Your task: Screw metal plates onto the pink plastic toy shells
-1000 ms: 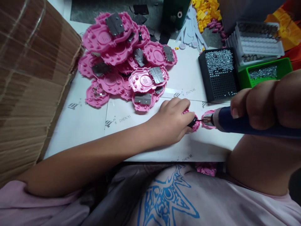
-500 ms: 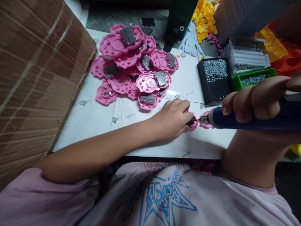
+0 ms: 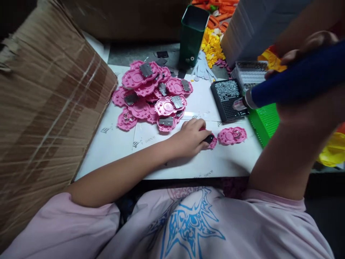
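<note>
A: Legible text?
B: White work surface point(image 3: 115, 144). Lettering point(image 3: 208, 174) near the front edge, blurred, looks like ZHEN YI. Farther left, a dark striped logo point(image 3: 135, 144) with blurred letters beside it.
A: Parts?
B: Bright pink plastic shell point(image 3: 162, 109) on the pile: three short strokes point(image 3: 168, 107) in an oval. Can't tell if numeral.
A: Shirt point(image 3: 234, 230)?
B: Blue print point(image 3: 183, 218), can't make out letters.

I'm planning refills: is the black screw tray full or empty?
Only partly full: screws crowd the far part of the black tray, while its near part looks mostly bare.
</note>
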`<state>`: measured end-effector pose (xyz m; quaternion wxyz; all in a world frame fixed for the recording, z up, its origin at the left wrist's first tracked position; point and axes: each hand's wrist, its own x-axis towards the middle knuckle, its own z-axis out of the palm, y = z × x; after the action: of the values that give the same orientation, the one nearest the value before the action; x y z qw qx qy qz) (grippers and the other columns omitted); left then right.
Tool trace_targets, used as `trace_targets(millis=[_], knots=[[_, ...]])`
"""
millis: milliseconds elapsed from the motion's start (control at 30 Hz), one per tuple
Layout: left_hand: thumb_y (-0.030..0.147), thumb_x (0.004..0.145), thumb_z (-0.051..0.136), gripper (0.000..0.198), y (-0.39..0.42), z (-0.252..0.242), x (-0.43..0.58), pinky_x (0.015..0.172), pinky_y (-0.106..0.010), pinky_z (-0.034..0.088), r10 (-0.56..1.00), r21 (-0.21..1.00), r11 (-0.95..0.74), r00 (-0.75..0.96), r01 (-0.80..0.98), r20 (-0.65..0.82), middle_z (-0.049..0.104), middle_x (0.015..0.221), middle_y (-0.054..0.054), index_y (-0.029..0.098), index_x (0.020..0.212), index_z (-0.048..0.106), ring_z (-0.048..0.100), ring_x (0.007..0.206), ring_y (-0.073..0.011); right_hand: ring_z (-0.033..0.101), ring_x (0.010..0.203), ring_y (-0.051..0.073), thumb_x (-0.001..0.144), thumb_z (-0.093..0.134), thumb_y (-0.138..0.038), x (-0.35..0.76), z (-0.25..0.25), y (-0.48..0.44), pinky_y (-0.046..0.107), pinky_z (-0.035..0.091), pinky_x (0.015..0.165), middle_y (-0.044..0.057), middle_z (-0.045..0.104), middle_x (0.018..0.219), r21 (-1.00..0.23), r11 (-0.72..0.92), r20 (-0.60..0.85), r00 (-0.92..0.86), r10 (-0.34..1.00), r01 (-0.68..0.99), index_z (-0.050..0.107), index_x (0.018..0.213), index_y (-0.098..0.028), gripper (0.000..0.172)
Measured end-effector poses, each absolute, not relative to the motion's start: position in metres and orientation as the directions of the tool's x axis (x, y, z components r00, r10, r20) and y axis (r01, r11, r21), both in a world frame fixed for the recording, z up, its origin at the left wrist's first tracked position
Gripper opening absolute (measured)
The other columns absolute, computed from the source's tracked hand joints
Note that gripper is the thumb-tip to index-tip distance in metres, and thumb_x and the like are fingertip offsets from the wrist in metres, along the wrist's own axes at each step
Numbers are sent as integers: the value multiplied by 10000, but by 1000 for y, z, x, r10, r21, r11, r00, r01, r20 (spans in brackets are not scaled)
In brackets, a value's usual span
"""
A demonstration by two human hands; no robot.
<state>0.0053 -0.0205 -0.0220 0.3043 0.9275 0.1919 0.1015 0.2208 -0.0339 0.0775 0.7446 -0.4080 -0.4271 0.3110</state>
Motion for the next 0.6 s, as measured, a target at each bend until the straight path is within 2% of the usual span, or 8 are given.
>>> trace_targets(millis=[67, 167, 267, 367, 433, 600], knots=[[289, 853, 578, 345, -19, -21, 4, 937, -436, 396, 403, 600, -749, 912, 282, 75, 522, 1075, -125, 141, 1159, 636, 468, 1031, -252, 608, 730, 79, 702, 667, -460, 226, 74, -24, 245, 555, 622, -57, 560, 809, -823, 563, 492, 395, 776, -79, 603, 915, -235, 316], [325, 872, 552, 369, -18, -20, 3, 927, -455, 404, 377, 560, -786, 921, 262, 98, 533, 1102, -149, 123, 1173, 621, 469, 1045, -269, 596, 604, 112, 649, 652, -477, 234, 67, -17, 282, 550, 511, -55, 522, 669, -865, 495, 407, 462, 788, -83, 571, 995, -207, 446], [347, 884, 548, 397, -17, -19, 2, 913, -450, 414, 347, 505, -827, 932, 249, 108, 553, 1094, -162, 101, 1189, 603, 477, 1034, -272, 537, 547, 111, 620, 582, -385, 240, 63, -18, 297, 529, 453, -38, 504, 637, -866, 497, 373, 601, 707, -46, 558, 926, -206, 355], [388, 884, 555, 431, -16, -19, 2, 903, -434, 420, 328, 463, -853, 937, 238, 121, 569, 1084, -159, 86, 1188, 597, 477, 1019, -272, 506, 540, 78, 730, 412, -328, 245, 62, -20, 244, 477, 410, -8, 530, 734, -816, 577, 439, 691, 574, 38, 566, 864, -191, 246], [419, 879, 558, 438, -15, -18, 2, 887, -437, 419, 327, 435, -867, 937, 244, 126, 579, 1072, -154, 92, 1166, 611, 475, 1006, -278, 496, 522, 57, 800, 286, -250, 248, 60, -18, 215, 449, 393, -5, 531, 780, -799, 596, 452, 730, 513, 76, 570, 855, -171, 300], [477, 864, 574, 446, -14, -19, 3, 865, -433, 406, 352, 421, -864, 929, 276, 113, 591, 1046, -132, 122, 1127, 629, 481, 981, -276, 514, 509, 37, 860, 227, -204, 250, 50, -1, 189, 447, 390, -49, 548, 781, -785, 615, 437, 766, 471, 70, 533, 824, -182, 310]])
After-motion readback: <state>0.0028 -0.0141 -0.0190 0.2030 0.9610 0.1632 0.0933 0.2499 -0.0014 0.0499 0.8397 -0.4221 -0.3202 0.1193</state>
